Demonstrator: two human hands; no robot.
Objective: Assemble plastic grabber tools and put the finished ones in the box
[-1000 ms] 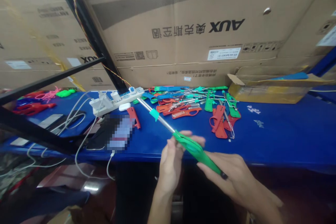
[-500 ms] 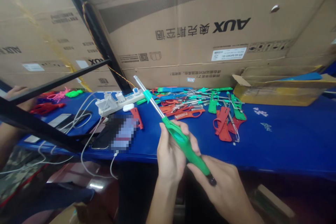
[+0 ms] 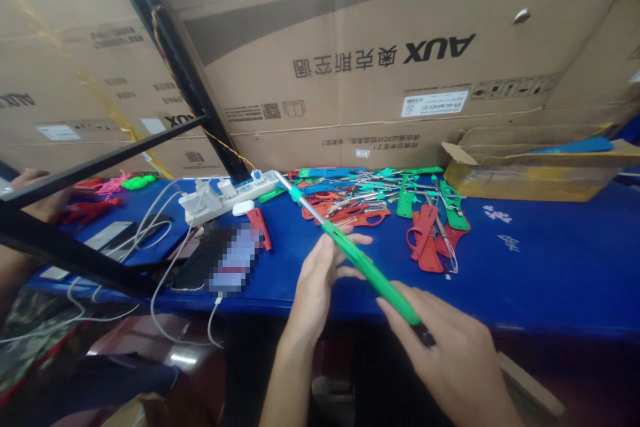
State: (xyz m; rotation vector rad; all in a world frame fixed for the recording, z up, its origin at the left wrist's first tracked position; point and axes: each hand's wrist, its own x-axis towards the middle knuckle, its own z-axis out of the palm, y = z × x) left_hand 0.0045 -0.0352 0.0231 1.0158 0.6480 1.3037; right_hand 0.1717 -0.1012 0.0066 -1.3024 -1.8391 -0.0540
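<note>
A green utility lighter [image 3: 369,268] with a long metal nozzle and a black end slants across the view above the table edge, its tip pointing up and left. A turquoise collar sits on the nozzle. My left hand [image 3: 311,290] cradles the lighter near the nozzle's base, thumb on the near side and fingers loosely extended behind it. Around the rear end, by the black cap, my right hand [image 3: 450,353] is closed. Beyond the hands lies a pile of red, green and blue lighter parts [image 3: 350,197]. Red shell pieces [image 3: 425,237] lie nearer on the right.
A blue-covered table [image 3: 525,287] runs across. On it are a power strip [image 3: 233,199] with cables, a phone [image 3: 235,267], a red piece [image 3: 260,230] and an open carton [image 3: 520,180]. A black metal frame [image 3: 70,250] stands left, with another person's arm [image 3: 25,233] behind. Large cardboard boxes stand behind.
The lighter has turned about its length, showing a narrower edge, and its tip has dropped to the right. My left fingers have loosened; my right hand has shifted slightly right.
</note>
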